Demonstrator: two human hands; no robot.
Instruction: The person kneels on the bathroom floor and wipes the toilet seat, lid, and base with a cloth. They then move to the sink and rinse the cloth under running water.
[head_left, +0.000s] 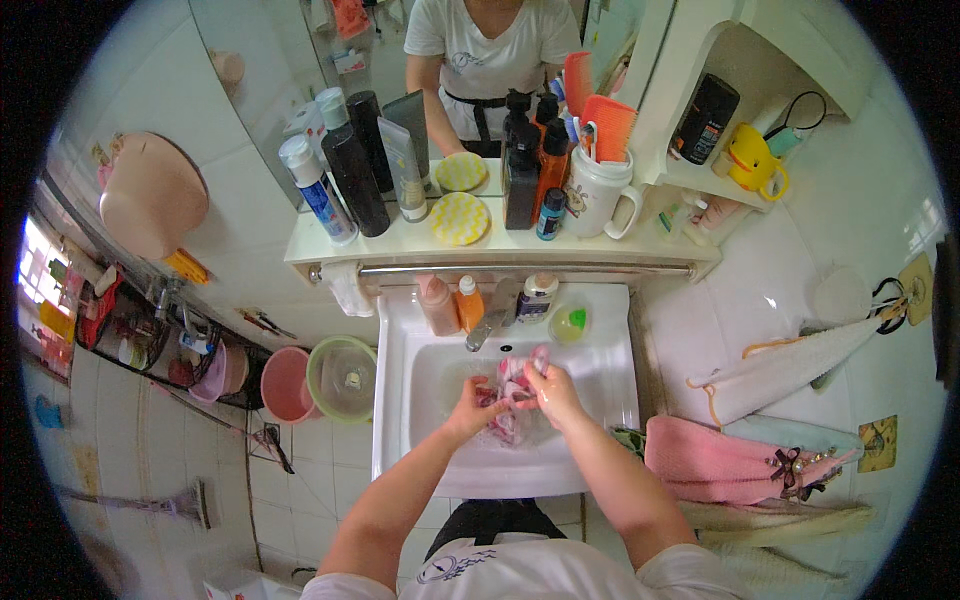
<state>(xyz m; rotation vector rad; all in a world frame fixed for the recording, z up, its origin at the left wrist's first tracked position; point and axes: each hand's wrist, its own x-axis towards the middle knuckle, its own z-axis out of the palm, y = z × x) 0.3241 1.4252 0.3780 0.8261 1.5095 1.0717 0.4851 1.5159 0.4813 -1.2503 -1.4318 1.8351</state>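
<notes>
A wet pink, white and red patterned cloth is bunched up between my hands over the basin of the white sink. My left hand grips its left side with the fingers curled round it. On the other side, my right hand pinches the upper part, and a fold sticks up past the thumb. The lower part of the cloth hangs into the basin, where water seems to lie. Behind the hands rises the metal faucet. Which part of the cloth each fingertip holds is partly hidden.
Along the sink's back stand a pink bottle, an orange bottle, a white bottle and a small bowl. A metal towel rail runs above them. Pink and green basins sit left; towels hang right.
</notes>
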